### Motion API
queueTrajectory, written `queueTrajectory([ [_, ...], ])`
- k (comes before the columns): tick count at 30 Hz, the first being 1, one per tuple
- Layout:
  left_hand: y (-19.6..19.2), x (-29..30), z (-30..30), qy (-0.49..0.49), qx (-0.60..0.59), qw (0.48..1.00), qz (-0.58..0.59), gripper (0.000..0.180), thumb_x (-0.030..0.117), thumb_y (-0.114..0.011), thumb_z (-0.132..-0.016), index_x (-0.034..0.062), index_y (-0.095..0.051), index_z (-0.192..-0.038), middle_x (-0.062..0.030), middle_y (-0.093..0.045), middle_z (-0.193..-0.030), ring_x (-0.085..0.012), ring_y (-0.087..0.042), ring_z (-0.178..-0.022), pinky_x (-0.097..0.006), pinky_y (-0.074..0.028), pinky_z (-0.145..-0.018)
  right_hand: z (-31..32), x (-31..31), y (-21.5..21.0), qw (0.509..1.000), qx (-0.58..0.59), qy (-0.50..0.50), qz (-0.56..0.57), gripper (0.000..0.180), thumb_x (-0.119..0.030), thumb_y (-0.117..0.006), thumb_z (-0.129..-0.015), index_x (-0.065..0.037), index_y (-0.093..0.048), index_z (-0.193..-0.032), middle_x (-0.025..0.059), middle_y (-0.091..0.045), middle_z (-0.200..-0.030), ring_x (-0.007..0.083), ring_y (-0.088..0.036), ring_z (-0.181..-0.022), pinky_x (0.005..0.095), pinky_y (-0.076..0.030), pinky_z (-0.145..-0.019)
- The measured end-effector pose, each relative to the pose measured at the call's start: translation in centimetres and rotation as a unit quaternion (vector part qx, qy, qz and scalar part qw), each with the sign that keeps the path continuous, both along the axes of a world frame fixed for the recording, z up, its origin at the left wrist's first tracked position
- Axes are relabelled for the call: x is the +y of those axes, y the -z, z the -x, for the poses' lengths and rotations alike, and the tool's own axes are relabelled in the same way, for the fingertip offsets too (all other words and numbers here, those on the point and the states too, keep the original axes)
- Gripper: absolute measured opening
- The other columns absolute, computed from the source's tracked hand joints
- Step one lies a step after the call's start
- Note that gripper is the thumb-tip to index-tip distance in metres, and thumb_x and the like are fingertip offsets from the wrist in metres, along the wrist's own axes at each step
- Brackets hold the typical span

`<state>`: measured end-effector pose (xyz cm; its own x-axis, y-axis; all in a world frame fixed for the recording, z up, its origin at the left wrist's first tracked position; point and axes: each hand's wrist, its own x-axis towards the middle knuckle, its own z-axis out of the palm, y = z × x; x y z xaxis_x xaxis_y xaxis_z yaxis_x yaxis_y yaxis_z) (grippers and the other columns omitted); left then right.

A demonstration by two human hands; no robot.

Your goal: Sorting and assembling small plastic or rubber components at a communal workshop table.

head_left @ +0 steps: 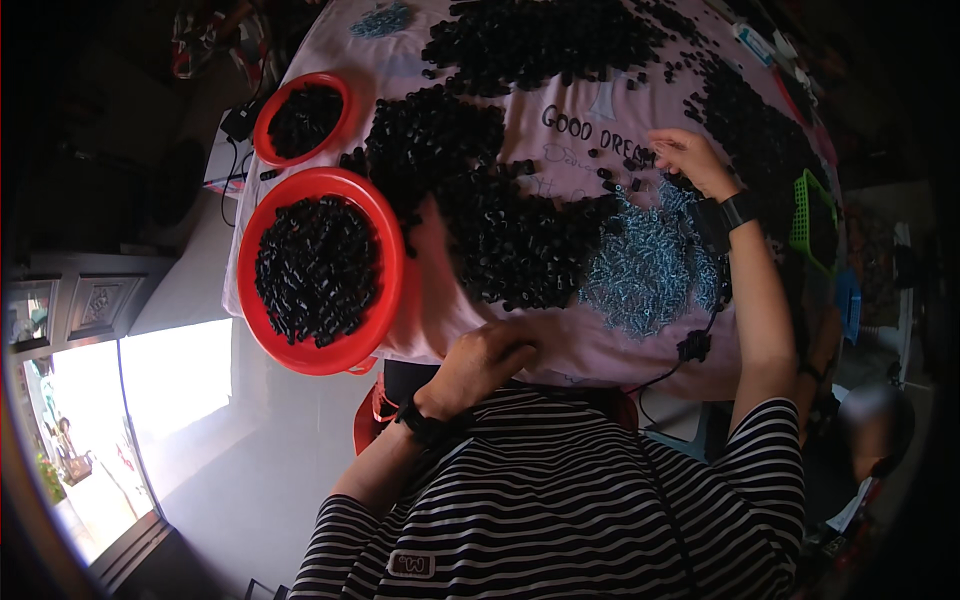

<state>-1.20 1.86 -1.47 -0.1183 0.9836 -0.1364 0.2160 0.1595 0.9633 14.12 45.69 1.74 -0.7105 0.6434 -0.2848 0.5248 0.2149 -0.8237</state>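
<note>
My left hand point(485, 362) rests at the near edge of the table, its fingers curled inward; what they hold, if anything, is hidden. Just beyond it lies a pile of small black cylindrical plastic pieces point(520, 250). My right hand point(695, 163) reaches over the right side of the cloth, fingers bent but apart, with nothing visible in them. A few loose black pieces point(632, 164) lie next to its fingertips. Below that hand, a heap of small bluish metal pieces, seemingly screws point(645, 265), spreads across the cloth.
A large red basin point(392, 270) full of black pieces stands at the left, a smaller red basin point(345, 112) behind it. Pink printed cloth point(440, 310) covers the table. More black pieces point(540, 45) lie at the back. A green basket point(803, 215) stands right, near another person point(868, 430).
</note>
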Motion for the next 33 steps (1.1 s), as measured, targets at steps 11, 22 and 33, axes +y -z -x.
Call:
queueTrajectory([
  [11,-0.1,0.2,0.0,0.002,-0.001,1.000,0.003,0.022,0.016,-0.065,-0.092,0.0024,-0.069,-0.109,-0.0157,-0.072,-0.093,-0.0321,-0.070,-0.087,-0.040,-0.055,-0.078,-0.9,-2.2,1.8,0.839,-0.117,-0.083,-0.525,0.022,0.000,-0.058,-0.089,-0.007,-0.075,-0.100,0.0112,-0.071,-0.100,0.0288,-0.066,-0.103,0.0410,-0.046,-0.089],
  [22,-0.1,0.3,-0.1,0.004,0.008,1.000,-0.011,0.021,0.015,-0.064,-0.093,0.0027,-0.069,-0.110,-0.0152,-0.072,-0.094,-0.0320,-0.071,-0.086,-0.040,-0.055,-0.078,-3.1,-1.5,1.2,0.844,-0.139,-0.112,-0.506,0.039,0.010,-0.049,-0.082,-0.005,-0.074,-0.108,0.0125,-0.071,-0.111,0.0303,-0.063,-0.109,0.0421,-0.045,-0.094],
  [33,0.2,0.3,-0.1,0.014,-0.001,1.000,-0.009,0.022,0.015,-0.064,-0.092,0.0034,-0.068,-0.111,-0.0159,-0.072,-0.095,-0.0331,-0.070,-0.087,-0.041,-0.055,-0.079,-4.9,-6.7,0.2,0.890,-0.090,-0.163,-0.416,0.043,0.011,-0.047,-0.083,-0.006,-0.075,-0.112,0.0090,-0.070,-0.107,0.0315,-0.063,-0.103,0.0399,-0.045,-0.096],
])
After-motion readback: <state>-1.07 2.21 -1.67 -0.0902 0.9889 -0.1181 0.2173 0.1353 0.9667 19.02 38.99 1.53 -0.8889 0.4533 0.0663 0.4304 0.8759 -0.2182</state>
